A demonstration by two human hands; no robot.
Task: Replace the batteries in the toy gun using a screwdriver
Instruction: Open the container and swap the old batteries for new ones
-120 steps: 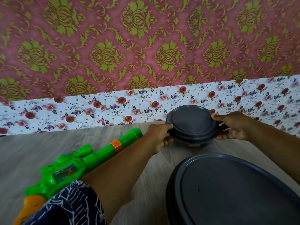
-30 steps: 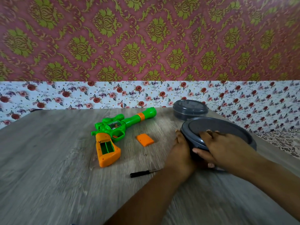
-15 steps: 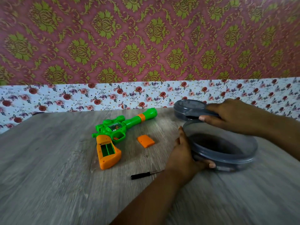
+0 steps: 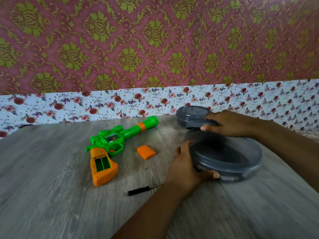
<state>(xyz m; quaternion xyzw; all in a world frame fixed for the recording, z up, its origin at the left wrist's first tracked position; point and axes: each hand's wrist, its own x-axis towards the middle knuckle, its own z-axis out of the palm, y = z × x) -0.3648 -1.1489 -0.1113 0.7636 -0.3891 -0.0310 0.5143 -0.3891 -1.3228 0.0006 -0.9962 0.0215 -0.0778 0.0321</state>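
Toy gun [image 4: 114, 144], green with an orange grip, lies on its side on the wooden table [image 4: 51, 195], left of both hands, with its battery slot open and seemingly empty. Its orange cover [image 4: 145, 152] lies just beside it, and the black screwdriver [image 4: 143, 190] rests nearer the person.

From the head camera, the left hand [image 4: 185, 168] grips the near wall of the large grey tub [image 4: 224, 157], fingers curled round it. The right hand [image 4: 229, 124] seems to hold the tub's lid by its edge, raised over the far rim; a smaller lidded tub [image 4: 191, 115] stands just behind.

The step looks like opening the tub, probably for fresh batteries. It would go best with the tub braced flat and the lid lifted away cleanly, then set aside, well apart from the loose cover.

No brand, label or writing can be read anywhere.
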